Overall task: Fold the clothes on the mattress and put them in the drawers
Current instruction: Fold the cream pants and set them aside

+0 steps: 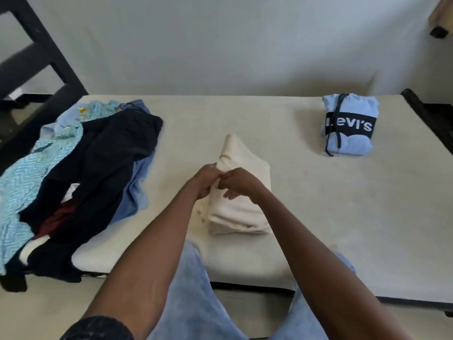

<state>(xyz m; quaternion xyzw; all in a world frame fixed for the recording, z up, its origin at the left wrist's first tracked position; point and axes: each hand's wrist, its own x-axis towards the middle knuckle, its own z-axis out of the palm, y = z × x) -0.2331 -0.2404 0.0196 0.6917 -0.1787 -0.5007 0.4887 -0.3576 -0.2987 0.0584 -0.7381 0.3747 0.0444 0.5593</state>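
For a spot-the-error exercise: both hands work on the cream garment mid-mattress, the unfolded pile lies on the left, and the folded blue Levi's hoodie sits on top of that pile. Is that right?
Not quite. The head view shows the hoodie lying alone on the mattress, far right, well apart from the pile. The rest holds: left hand and right hand are on the cream garment.

You've got a bare cream mattress [318,204] w/ three lots on it: unfolded clothes pile [81,173] at left edge, folded cream garment [242,204] near-center, folded blue Levi's hoodie [349,123] far right, well apart.
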